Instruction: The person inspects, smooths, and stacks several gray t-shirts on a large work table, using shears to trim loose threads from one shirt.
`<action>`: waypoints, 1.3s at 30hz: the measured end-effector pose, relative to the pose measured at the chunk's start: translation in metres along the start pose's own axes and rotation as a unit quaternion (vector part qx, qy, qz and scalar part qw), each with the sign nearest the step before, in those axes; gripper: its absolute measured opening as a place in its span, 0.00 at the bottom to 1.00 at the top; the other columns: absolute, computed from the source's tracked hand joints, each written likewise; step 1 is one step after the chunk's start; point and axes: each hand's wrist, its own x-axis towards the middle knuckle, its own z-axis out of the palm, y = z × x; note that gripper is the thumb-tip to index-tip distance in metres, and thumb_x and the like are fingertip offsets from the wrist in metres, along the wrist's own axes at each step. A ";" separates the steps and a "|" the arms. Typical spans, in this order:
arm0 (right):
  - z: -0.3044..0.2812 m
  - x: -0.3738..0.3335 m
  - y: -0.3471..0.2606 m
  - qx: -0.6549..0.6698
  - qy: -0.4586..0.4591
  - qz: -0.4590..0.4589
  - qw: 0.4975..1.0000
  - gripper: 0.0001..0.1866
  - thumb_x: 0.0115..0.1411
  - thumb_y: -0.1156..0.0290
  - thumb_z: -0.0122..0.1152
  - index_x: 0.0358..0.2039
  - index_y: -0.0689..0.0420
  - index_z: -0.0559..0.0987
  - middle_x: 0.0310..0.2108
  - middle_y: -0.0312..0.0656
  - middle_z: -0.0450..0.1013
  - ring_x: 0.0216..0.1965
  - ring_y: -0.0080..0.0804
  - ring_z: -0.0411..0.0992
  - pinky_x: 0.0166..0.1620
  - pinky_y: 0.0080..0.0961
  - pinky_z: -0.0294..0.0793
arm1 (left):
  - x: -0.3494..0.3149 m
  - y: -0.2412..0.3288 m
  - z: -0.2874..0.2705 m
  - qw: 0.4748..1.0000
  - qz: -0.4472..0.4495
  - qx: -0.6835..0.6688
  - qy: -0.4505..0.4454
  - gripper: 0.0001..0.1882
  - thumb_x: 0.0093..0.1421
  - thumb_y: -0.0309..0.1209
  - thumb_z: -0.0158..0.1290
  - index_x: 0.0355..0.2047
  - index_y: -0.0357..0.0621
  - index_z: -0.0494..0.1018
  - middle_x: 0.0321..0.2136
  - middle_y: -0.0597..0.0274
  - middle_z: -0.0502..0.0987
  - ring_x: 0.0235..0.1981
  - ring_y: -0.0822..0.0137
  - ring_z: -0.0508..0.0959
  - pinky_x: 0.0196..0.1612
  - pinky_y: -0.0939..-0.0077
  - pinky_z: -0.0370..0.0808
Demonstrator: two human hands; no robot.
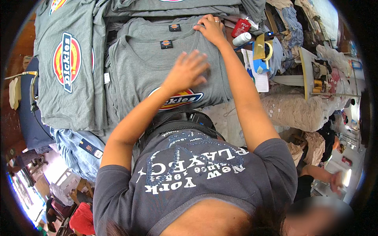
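Note:
In front of me a grey T-shirt (138, 59) lies spread flat, its neckline away from me and a black neck label showing. Its oval chest print (185, 98) is partly hidden by my left forearm. My left hand (188, 70) is over the middle of the shirt with fingers spread, slightly blurred; whether it touches the cloth I cannot tell. At the far right shoulder my right hand (210, 30) has bent fingers and thumb closed on the fabric. Another grey T-shirt (157, 28) shows its collar just beyond, underneath.
Folded grey printed T-shirts (43, 78) are stacked to the left, with more at the far side. Right of the shirt are a red bottle (241, 27), a white bottle (241, 39), a tape dispenser (260, 55) and papers (260, 80). Another person's arm (319, 173) appears at lower right.

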 end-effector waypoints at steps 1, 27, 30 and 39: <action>-0.002 0.002 -0.006 -0.005 0.008 -0.012 1.000 0.17 0.47 0.49 0.55 0.29 0.49 0.73 0.40 0.37 0.67 0.45 0.40 0.62 0.44 0.43 0.57 | 0.000 0.014 0.010 0.999 0.033 -0.019 -0.035 0.32 0.50 0.53 0.45 0.53 0.55 0.59 0.56 0.60 0.55 0.58 0.55 0.51 0.55 0.50 0.49; -0.013 -0.001 0.005 0.075 -0.044 0.034 0.996 0.20 0.49 0.47 0.51 0.29 0.50 0.74 0.26 0.40 0.72 0.35 0.41 0.68 0.38 0.38 0.65 | -0.056 -0.164 -0.086 0.946 -0.227 0.208 0.103 0.17 0.54 0.45 0.45 0.38 0.50 0.68 0.39 0.63 0.68 0.42 0.59 0.65 0.41 0.65 0.64; -0.007 0.001 0.004 0.075 -0.006 0.033 0.997 0.15 0.53 0.53 0.48 0.28 0.53 0.70 0.25 0.38 0.71 0.30 0.41 0.69 0.33 0.36 0.66 | -0.051 -0.181 -0.091 0.956 -0.248 0.155 0.025 0.17 0.55 0.47 0.43 0.31 0.46 0.67 0.30 0.55 0.72 0.33 0.53 0.71 0.31 0.62 0.67; 0.007 -0.005 0.006 0.006 0.062 0.005 0.998 0.17 0.54 0.50 0.44 0.29 0.51 0.67 0.28 0.37 0.70 0.29 0.42 0.70 0.28 0.38 0.67 | -0.048 -0.212 -0.076 0.930 -0.334 0.154 -0.022 0.25 0.55 0.54 0.37 0.26 0.41 0.64 0.19 0.43 0.72 0.24 0.44 0.73 0.24 0.54 0.67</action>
